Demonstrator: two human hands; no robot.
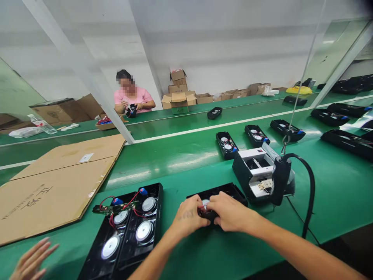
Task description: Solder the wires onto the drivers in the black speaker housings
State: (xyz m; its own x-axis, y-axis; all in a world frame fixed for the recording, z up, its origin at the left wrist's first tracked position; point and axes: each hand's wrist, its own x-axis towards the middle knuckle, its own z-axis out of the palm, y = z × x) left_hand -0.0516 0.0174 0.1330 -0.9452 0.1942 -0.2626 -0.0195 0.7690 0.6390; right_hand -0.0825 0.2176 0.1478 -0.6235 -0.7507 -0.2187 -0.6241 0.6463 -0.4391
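A black speaker housing [234, 191] lies on the green bench in front of me, with one round silver speaker [205, 203] showing between my hands. My left hand [188, 215] is closed on the housing's near left part, thumb at its edge. From the other side my right hand [231, 212] grips the same housing, fingertips bent inward near the speaker. Something reddish shows at the fingertips, too small to make out. To the left lie two more open housings [132, 229], side by side, with silver speakers, red wires, blue-capped parts and a green circuit board [116, 209].
A black and white machine [253, 175] stands at right, with a black corded tool [281, 179] hanging before it. Flat cardboard [58, 182] covers the left. Another person's hand [32, 260] reaches in below it. Several housings [227, 144] line the belt; a person in pink [142, 95] sits opposite.
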